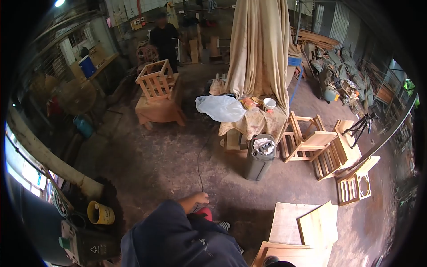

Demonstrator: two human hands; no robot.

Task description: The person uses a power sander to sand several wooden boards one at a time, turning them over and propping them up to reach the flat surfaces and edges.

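My left hand [201, 198] reaches out from a dark blue sleeve [160, 227], low in the middle of the view, with its fingers curled in. What it holds, if anything, is hidden. A thin black cord [199, 164] runs along the floor and meets the hand's outline in this view. Just below the hand show a red shoe [204, 213] and a black-and-white striped piece of footwear [225, 225]. My right hand is out of view. Near the bottom edge, a dark rounded thing [271, 260] overlaps pale wooden boards [291, 220] at my right.
A grey bin [259, 164] stands ahead beside a cloth-covered table [262, 122]. Wooden chair frames [307, 144] and a tripod [362, 127] are on the right. Further off, a wooden frame [155, 82] sits on a stand near a person [163, 40]. A yellow bucket [101, 213] is at left.
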